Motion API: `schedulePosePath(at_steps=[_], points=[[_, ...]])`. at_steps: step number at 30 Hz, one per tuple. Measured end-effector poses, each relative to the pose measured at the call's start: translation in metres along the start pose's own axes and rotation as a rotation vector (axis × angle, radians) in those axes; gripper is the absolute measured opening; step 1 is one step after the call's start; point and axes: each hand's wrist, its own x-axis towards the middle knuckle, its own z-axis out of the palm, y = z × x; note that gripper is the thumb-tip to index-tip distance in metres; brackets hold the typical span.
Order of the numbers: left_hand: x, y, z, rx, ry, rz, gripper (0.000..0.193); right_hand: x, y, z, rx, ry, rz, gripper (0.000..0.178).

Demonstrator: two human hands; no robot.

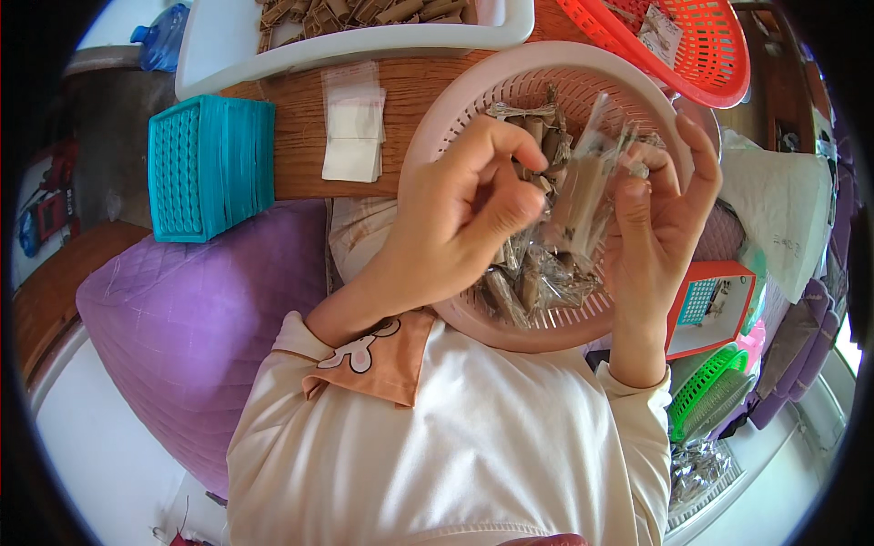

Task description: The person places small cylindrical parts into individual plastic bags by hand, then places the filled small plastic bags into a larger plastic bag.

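Over a round pinkish basket (432, 127), my right hand (660, 214) pinches a small clear plastic bag (583, 196) between thumb and fingers. A brown, flat-looking piece shows through the film, its kind unclear. Facing it from the left, my left hand (464, 205) has its index finger and thumb curled, their tips apart and close to the bag. Its other fingers are mostly hidden. Beneath both hands, the basket holds several brown pieces in clear wrapping (546, 282), some bunched together with ties.
Left of the basket, a small stack of clear bags with white lower parts (353, 136) lies on the wooden table (296, 136). Nearby are stacked teal baskets (214, 168), a white tub (364, 50) of brown pieces, a red basket (715, 55), an orange-red box (674, 318) and a green basket (696, 396).
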Motion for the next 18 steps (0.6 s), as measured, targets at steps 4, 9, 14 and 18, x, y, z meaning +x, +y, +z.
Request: schedulePosePath(at_steps=[4,9,14,18], points=[[-0.002,0.0,0.008,0.072,-0.003,-0.058,0.035,0.0,-0.006,-0.007,-0.085,-0.09,-0.049,0.028],[-0.002,-0.005,0.003,0.037,-0.004,-0.092,0.041,-0.002,-0.01,-0.007,-0.152,-0.13,-0.016,0.025],[-0.001,0.007,0.007,0.006,0.02,-0.188,0.037,-0.002,-0.01,-0.008,-0.086,-0.141,0.001,0.031],[-0.005,-0.004,0.005,-0.041,0.088,-0.041,0.033,0.0,-0.018,-0.005,-0.006,-0.185,0.064,0.039]])
